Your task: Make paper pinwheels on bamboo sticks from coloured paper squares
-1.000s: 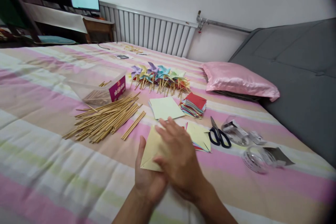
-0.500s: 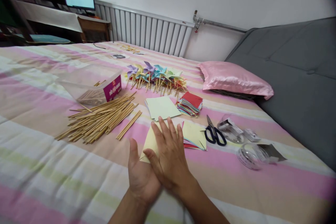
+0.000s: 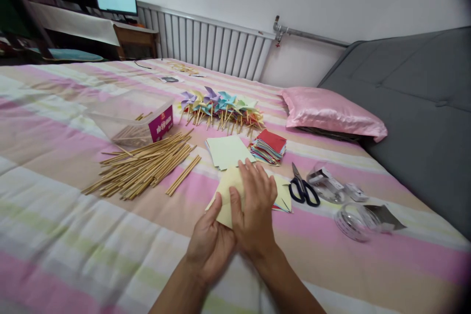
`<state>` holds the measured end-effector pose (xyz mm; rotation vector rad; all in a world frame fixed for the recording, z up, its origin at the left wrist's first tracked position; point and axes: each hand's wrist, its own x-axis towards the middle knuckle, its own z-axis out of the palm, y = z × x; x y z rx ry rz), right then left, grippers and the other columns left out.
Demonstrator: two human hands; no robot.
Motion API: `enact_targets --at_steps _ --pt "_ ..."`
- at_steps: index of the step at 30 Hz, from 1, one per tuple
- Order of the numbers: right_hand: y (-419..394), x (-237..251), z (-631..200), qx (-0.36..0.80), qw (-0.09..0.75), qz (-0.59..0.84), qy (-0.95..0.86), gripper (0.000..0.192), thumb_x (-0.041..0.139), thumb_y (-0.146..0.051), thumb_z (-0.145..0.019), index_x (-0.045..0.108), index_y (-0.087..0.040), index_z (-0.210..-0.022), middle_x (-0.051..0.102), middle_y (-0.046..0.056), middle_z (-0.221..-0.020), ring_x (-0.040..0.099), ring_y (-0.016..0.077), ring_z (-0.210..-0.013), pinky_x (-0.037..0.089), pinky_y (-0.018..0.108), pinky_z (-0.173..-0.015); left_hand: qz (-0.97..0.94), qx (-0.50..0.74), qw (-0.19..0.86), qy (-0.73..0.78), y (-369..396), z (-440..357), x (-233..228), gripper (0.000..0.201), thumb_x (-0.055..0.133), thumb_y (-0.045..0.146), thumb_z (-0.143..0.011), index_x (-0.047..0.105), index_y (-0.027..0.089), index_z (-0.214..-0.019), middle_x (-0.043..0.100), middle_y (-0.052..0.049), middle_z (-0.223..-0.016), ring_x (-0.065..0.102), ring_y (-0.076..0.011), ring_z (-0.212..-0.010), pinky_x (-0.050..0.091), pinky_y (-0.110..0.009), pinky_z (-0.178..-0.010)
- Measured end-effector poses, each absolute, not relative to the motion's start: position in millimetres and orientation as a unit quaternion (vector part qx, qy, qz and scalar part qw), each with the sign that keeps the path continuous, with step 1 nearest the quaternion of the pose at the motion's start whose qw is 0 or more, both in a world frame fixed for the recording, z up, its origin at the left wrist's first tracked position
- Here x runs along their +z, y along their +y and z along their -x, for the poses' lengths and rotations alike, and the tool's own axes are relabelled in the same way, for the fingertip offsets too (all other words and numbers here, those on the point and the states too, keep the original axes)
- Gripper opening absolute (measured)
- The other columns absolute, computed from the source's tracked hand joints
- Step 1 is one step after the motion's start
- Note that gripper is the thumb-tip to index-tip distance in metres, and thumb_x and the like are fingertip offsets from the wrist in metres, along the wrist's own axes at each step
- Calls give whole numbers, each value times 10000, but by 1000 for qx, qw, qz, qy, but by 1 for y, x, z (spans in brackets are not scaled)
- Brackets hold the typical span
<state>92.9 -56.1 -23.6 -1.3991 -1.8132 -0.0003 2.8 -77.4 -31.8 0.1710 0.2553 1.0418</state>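
Observation:
A pale yellow paper square (image 3: 225,195), slightly bent, lies between my two hands. My left hand (image 3: 213,243) supports it from below, its thumb on the near left edge and its fingers mostly hidden. Stretched over the paper's right part, my right hand (image 3: 253,211) rests with fingers side by side and thumb apart. Just beyond are pale green paper sheets (image 3: 228,149). To the right, partly behind my right hand, lies a pile of cut yellow paper squares (image 3: 282,196) with red underneath. Scissors (image 3: 302,189) with dark handles lie beside that pile.
Wooden sticks (image 3: 143,167) lie loose at left beside a clear plastic box (image 3: 128,122). Finished paper pinwheels (image 3: 221,105) sit farther back, near a stack of coloured paper (image 3: 270,144). Clear round containers (image 3: 355,223) are at right. A pink pillow (image 3: 331,110) rests by the grey headboard (image 3: 415,88).
Both hands and the yellow paper have shifted right and lifted slightly. The paper looks more bent, and my right hand has turned more onto its side. The camera view has shifted slightly.

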Motion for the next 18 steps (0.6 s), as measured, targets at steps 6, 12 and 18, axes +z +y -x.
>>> enact_targets --at_steps 6,12,18 --pt "-44 -13 -126 291 488 561 -602 426 627 -362 -744 598 -174 -1125 672 107 -1031 621 248 -939 491 376 -796 -50 557 815 151 -76 -3 -29 468 345 269 -938 376 122 -1381 618 -117 -1210 503 -219 -1201 341 -367 -1063" --pt "-41 -13 -139 437 481 526 -549 286 702 -397 -684 700 -159 -843 715 61 -822 648 207 -719 493 284 -615 -24 555 810 188 -77 -4 -30 482 394 264 -925 377 76 -1368 621 -149 -1194 537 -250 -1161 394 -385 -1027" --pt "-44 -13 -137 516 485 499 -499 301 726 -410 -671 698 -167 -846 719 52 -809 648 183 -660 492 271 -596 -2 552 808 206 -74 -3 -28 481 430 261 -911 404 55 -1344 630 -169 -1171 555 -268 -1136 421 -392 -1006"
